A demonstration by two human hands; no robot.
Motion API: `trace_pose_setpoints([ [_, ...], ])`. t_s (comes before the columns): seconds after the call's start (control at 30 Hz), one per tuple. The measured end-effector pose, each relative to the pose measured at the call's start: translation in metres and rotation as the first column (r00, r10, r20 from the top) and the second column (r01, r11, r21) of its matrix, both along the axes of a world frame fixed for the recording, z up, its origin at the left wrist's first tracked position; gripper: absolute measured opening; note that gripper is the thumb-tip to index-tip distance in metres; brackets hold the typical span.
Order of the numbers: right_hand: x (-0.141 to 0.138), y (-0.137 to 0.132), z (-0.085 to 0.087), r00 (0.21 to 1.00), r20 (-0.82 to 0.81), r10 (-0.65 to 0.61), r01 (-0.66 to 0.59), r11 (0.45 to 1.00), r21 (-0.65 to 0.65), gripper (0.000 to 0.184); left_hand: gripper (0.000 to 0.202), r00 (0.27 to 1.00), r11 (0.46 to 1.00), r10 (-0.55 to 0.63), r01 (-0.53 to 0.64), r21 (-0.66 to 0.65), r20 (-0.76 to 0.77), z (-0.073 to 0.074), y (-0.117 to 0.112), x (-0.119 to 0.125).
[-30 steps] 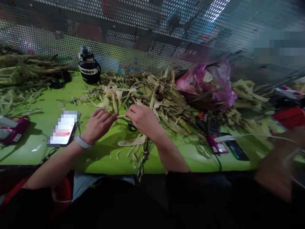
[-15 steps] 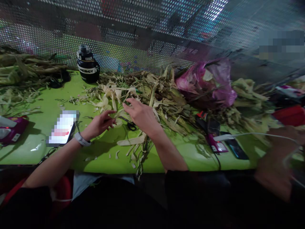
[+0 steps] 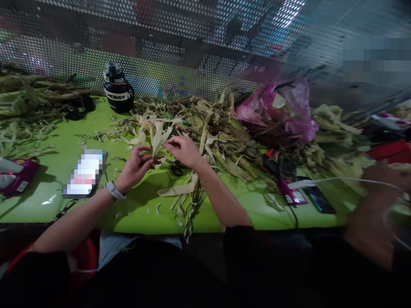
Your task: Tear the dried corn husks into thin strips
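Pinched at its lower end, a pale corn husk stands upright and fans out in my left hand. My right hand has its thumb and forefinger drawn together at the right edge of that husk. Black-handled scissors lie on the green table just below my right hand. Beside them is a flat husk strip with thin shreds around it. More pale husk pieces rest behind my left hand.
A heap of dried husks runs along the back, with a dark bottle and a pink plastic bag. A lit phone lies left. At right are a purple cased device, another phone and another person's arm.
The husk between my hands now stands up and fans open. My left hand has closed on its base, and my right fingers have drawn together and lowered slightly at its edge.
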State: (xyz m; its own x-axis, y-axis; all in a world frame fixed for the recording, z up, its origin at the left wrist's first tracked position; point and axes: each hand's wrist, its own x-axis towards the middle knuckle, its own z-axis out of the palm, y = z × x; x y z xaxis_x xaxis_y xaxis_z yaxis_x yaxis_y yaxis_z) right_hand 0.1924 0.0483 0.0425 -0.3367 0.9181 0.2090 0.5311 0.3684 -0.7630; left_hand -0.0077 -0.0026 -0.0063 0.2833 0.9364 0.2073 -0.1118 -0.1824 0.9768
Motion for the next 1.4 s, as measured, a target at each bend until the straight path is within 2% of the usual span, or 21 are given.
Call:
trace_pose_setpoints([
  [0.1, -0.006, 0.007, -0.011, 0.956, -0.29, -0.039, -0.024, 0.978, -0.208, 0.027, 0.037, 1.0, 1.0, -0.016, 0.016, -0.025, 0.003, -0.003, -0.001, 0.002],
  [0.17, -0.01, 0.006, -0.014, 0.915, -0.401, -0.037, -0.067, 0.968, -0.241, 0.027, 0.036, 0.999, 0.996, -0.05, 0.05, -0.069, 0.001, -0.005, -0.002, 0.003],
  [0.23, -0.012, 0.002, -0.013, 0.892, -0.451, -0.022, -0.089, 0.971, -0.222, 0.025, 0.036, 0.995, 0.988, -0.103, 0.104, -0.117, 0.009, -0.007, -0.001, 0.003],
  [0.33, -0.015, -0.005, -0.01, 0.877, -0.479, -0.029, -0.08, 0.975, -0.206, 0.024, 0.039, 0.986, 0.97, -0.155, 0.164, -0.179, 0.062, -0.008, -0.001, 0.003],
  [0.5, -0.018, -0.008, -0.014, 0.859, -0.503, -0.097, 0.005, 0.984, -0.18, 0.022, 0.039, 0.985, 0.959, -0.056, 0.098, -0.265, 0.16, -0.007, 0.0, 0.004],
  [0.6, -0.018, -0.004, -0.02, 0.871, -0.467, -0.152, 0.078, 0.982, -0.173, 0.021, 0.04, 0.987, 0.97, -0.012, 0.05, -0.238, 0.159, -0.007, -0.001, 0.005],
  [0.67, -0.017, -0.002, -0.021, 0.873, -0.44, -0.208, 0.173, 0.978, -0.118, 0.023, 0.04, 0.993, 0.977, -0.015, 0.04, -0.21, 0.119, -0.009, -0.002, 0.006],
  [0.73, -0.017, -0.003, -0.021, 0.88, -0.421, -0.221, 0.212, 0.975, -0.068, 0.026, 0.04, 0.997, 0.981, -0.027, 0.042, -0.19, 0.079, -0.01, -0.003, 0.007],
  [0.77, -0.017, -0.005, -0.021, 0.895, -0.4, -0.199, 0.185, 0.98, -0.075, 0.027, 0.04, 0.998, 0.983, -0.028, 0.039, -0.18, 0.064, -0.01, -0.004, 0.008],
  [0.9, -0.021, -0.011, -0.023, 0.95, -0.313, -0.013, -0.058, 0.975, -0.214, 0.032, 0.038, 0.999, 0.991, -0.036, 0.032, -0.128, -0.025, -0.009, -0.006, 0.008],
  [0.97, -0.023, -0.011, -0.025, 0.942, -0.335, 0.034, -0.1, 0.979, -0.18, 0.035, 0.037, 0.997, 0.993, -0.042, 0.036, -0.113, -0.059, -0.008, -0.006, 0.008],
  [1.03, -0.024, -0.01, -0.027, 0.924, -0.382, 0.018, -0.081, 0.986, -0.148, 0.037, 0.042, 0.999, 0.994, -0.027, 0.021, -0.112, -0.044, -0.008, -0.005, 0.007],
  [1.13, -0.024, -0.006, -0.027, 0.888, -0.455, -0.072, -0.043, 0.971, -0.236, 0.04, 0.05, 1.0, 0.997, 0.015, -0.013, -0.078, 0.02, -0.009, -0.004, 0.006],
  [1.23, -0.023, -0.003, -0.027, 0.86, -0.496, -0.116, -0.049, 0.951, -0.306, 0.043, 0.041, 0.999, 1.0, 0.012, -0.012, -0.017, 0.035, -0.01, -0.004, 0.007],
  [1.4, -0.023, -0.002, -0.026, 0.847, -0.52, -0.11, -0.073, 0.945, -0.319, 0.042, 0.028, 0.999, 1.0, -0.029, 0.029, 0.011, 0.033, -0.01, -0.006, 0.006],
])
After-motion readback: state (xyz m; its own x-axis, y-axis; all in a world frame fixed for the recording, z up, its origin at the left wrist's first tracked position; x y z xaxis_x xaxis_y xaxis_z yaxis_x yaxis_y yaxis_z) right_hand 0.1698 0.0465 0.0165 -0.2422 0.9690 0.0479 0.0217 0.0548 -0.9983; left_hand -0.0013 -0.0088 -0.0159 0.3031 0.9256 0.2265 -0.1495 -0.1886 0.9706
